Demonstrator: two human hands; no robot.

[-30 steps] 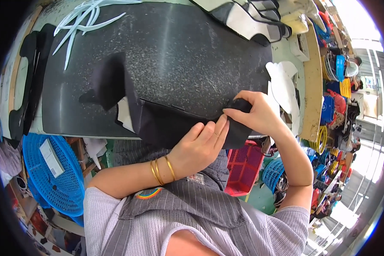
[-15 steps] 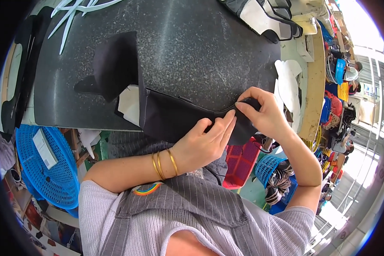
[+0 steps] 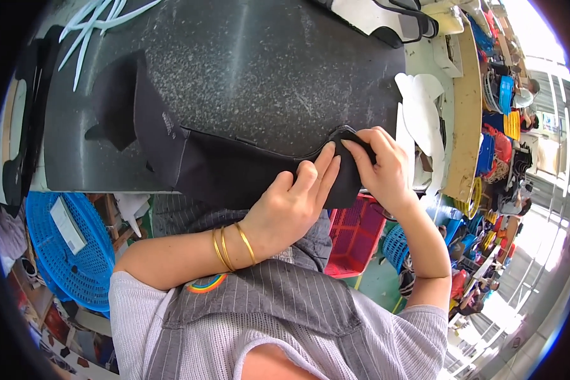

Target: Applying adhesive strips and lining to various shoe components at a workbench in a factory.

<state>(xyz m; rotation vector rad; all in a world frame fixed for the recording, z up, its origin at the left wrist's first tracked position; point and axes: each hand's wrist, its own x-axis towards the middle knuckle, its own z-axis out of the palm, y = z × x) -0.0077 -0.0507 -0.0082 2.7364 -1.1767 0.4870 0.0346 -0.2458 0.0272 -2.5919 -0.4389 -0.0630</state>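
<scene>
A long black fabric piece (image 3: 228, 168) with a curved, stitched-looking upper edge lies along the near side of the dark tabletop, partly overhanging it. My left hand (image 3: 291, 206) rests on this piece, its fingers stretched out and tips pressing near the curved edge. Just right of those fingertips, my right hand (image 3: 386, 168) pinches the folded-over edge at the piece's right end between thumb and fingers. The piece's left end stands up and curls over, with small pale printing on it. Part of the fabric beneath my left hand is hidden.
White strips (image 3: 88, 31) lie at the far left, black-and-white cut pieces (image 3: 373, 19) at the far right. White shaped pieces (image 3: 418, 107) sit by the table's right edge. Below are a blue basket (image 3: 69, 253) and a red crate (image 3: 356, 237). People work in the right background.
Both hands have shifted slightly left with the fabric. Its left end has turned and now shows pale printing; the white patch near it is hidden. The right-hand edge is folded up more.
</scene>
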